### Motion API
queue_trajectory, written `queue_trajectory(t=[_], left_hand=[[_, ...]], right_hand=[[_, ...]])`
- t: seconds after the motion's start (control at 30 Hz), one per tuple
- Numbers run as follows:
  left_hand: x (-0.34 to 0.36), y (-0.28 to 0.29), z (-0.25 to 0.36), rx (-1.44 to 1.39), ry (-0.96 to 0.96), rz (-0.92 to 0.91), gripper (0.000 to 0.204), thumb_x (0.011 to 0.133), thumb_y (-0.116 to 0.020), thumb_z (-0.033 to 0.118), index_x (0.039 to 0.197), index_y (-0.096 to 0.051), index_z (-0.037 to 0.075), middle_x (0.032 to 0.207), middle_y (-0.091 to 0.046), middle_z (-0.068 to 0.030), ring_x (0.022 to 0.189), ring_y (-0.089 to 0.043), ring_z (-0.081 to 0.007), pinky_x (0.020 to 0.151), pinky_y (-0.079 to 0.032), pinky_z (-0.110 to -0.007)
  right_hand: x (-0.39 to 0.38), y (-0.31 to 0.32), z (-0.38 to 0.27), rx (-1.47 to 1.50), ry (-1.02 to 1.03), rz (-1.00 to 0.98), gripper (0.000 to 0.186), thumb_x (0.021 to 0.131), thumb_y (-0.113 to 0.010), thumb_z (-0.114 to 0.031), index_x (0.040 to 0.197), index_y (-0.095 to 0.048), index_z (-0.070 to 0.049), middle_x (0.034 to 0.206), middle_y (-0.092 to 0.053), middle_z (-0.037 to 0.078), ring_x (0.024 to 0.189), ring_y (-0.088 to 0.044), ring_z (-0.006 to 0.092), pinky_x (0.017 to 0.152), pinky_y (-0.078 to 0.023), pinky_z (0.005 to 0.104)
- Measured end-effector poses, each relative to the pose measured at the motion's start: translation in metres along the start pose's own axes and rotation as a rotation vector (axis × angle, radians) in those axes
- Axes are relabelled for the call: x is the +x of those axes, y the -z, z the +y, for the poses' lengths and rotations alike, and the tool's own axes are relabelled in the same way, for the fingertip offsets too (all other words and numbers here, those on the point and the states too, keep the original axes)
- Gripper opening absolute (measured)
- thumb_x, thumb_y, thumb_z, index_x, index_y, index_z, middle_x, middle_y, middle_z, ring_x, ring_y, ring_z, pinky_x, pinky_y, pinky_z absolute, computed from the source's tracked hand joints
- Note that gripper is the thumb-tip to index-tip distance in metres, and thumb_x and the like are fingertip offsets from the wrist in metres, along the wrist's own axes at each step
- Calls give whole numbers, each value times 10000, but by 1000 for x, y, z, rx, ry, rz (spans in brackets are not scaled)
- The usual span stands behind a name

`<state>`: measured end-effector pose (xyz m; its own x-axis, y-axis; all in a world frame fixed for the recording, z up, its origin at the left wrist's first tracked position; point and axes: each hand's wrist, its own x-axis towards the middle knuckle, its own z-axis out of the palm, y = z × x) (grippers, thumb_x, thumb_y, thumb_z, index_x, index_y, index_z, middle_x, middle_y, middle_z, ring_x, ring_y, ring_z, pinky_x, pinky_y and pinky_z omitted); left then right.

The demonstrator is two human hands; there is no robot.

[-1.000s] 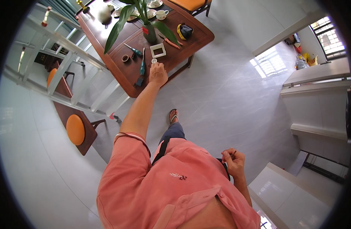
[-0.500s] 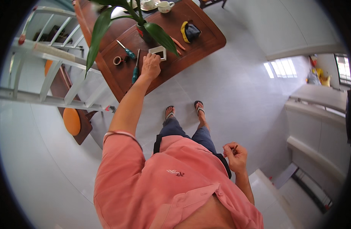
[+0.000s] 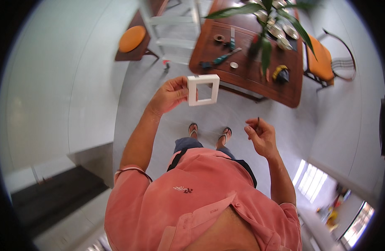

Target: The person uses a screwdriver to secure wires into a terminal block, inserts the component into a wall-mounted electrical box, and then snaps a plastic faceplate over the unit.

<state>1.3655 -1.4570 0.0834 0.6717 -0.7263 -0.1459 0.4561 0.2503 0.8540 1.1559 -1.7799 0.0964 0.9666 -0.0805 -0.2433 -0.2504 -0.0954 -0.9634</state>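
My left hand [image 3: 169,98] grips the left side of a white square frame [image 3: 192,93] with a square opening, held upright in the air, away from the table. Thumb and fingers pinch its edge. To the right and a little lower, my right hand [image 3: 264,139] is closed on a thin, short dark piece [image 3: 258,121], too small to name. The two hands are apart. Beyond them, on the brown wooden table [image 3: 284,94], lie a teal-handled screwdriver [image 3: 222,58], another teal-handled tool [image 3: 232,42], a ring-shaped roll [image 3: 218,38] and a small white disc [image 3: 234,65].
A potted plant [image 3: 265,52] spreads long leaves over the table. Near it sit a yellow-and-black item [image 3: 281,74] and several teacups [image 3: 276,31]. A pale ladder [image 3: 175,42] and an orange-topped stool [image 3: 132,38] stand at the left, an orange chair [image 3: 321,58] at the right.
My left hand has lifted the white frame off the table and drawn it closer to me. My right hand has risen forward, still closed. The table now appears farther right.
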Motion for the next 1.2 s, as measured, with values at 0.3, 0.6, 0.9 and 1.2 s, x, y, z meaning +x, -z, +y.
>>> queue_trajectory(t=[0.3,0.6,0.9,1.2], left_hand=[[-250,-7,10,-13,-210,248,216,1045,-642,118,1229,-640,5,1050,-711,-94,973,-683,-185,900,-545,-345],[-517,-13,-17,168,-589,1096,568,987,-723,106,1484,-489,-38,1354,-631,-132,1189,-639,-233,1007,-549,-407],[-683,-40,-45,1187,-593,1912,1056,640,-982,23,1546,-439,8,1480,-469,-197,1252,-587,-303,849,-600,-377],[-731,-23,-75,1251,-337,2264,1008,633,-967,75,1502,-460,7,1441,-478,-216,1282,-531,-363,928,-551,-427]], right_hand=[[34,-202,-90,30,326,-560,448,929,-770,-29,1347,-626,46,1008,-686,66,805,-587,74,705,-489,234],[-68,-477,-105,279,77,-841,308,985,-710,-18,1261,-625,89,942,-732,121,744,-726,140,478,-468,218],[-185,-665,-119,270,42,-1171,293,990,-708,-23,1243,-614,92,965,-742,157,773,-751,174,480,-476,232],[-193,-775,-89,223,-67,-1518,288,986,-716,-23,1242,-632,80,966,-745,175,742,-746,203,446,-450,241]])
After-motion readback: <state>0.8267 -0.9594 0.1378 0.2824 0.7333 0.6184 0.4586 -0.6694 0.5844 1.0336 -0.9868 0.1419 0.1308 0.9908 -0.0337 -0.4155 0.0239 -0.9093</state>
